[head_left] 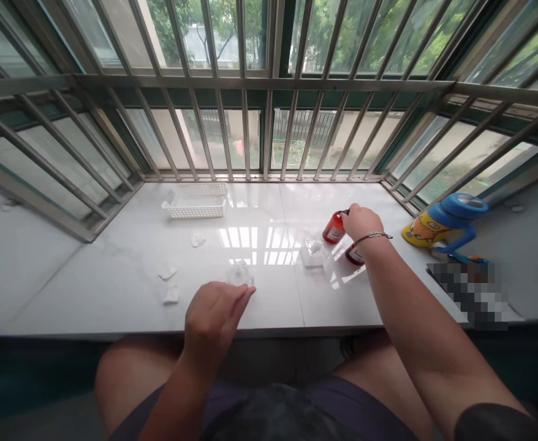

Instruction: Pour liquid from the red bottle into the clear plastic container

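Head view: the right hand (359, 222) is closed over the top of a red bottle (334, 228) standing upright on the worktop (260, 300), apparently steadying it, a second red bottle (354, 254) just beside the wrist. The left hand (214, 315) hovers loosely open and empty, its fingers (244, 295) just short of a clear glass (240, 273).

Right hand (361, 222) curled, left hand (214, 312) loose

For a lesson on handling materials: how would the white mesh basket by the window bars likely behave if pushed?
The basket looks like thin plastic, so probably light. It sits on a glossy sill, so it would likely slide easily rather than tip, being low and wide.
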Tool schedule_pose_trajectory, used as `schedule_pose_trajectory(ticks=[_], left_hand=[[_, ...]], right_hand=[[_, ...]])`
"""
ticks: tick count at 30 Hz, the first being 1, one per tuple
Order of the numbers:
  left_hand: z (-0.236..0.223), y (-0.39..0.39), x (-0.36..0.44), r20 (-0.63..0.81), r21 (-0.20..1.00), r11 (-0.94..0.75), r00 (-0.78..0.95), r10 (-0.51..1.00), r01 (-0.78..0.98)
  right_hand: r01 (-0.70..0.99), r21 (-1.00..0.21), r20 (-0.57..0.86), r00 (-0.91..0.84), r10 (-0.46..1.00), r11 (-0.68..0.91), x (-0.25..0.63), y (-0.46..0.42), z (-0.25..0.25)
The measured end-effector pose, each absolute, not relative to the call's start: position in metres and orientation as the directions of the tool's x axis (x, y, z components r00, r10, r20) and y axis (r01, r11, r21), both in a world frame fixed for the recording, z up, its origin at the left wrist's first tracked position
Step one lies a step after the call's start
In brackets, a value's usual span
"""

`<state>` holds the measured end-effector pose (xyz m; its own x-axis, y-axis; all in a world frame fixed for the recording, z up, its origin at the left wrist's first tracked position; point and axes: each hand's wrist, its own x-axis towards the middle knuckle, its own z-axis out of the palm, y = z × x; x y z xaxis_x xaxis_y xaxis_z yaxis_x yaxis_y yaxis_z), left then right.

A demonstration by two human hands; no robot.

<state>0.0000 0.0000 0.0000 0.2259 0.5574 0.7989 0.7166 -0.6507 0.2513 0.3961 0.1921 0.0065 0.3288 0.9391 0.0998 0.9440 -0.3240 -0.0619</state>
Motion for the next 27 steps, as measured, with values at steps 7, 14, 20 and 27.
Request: schedule_pose_trajectory(ticks=[7,14,20,27], left_hand=[[-0.06,0.02,-0.022,0.686,0.281,-0.458,0.157,0.71,0.844],[-0.104,0.038,-0.016,0.487,0.429,-0.308,0.07,0.87,0.849],[-0.123,0.048,-0.023,0.377,0.538,-0.274,0.063,0.924,0.797],[-0.114,0.051,-0.034,0.326,0.559,-0.292,0.119,0.938,0.776]], right_hand=[[0.967,-0.111,0.26,0.252,0.932,-0.231,0.38,0.178,0.015],[0.959,-0.189,0.396,-0.121,0.91,0.21,0.299,0.122,0.047],[0.915,-0.156,0.116,-0.358,0.926,0.373,0.241,0.09,0.016],[0.91,-0.151,0.163,-0.362,0.918,0.385,0.244,0.087,0.008]])
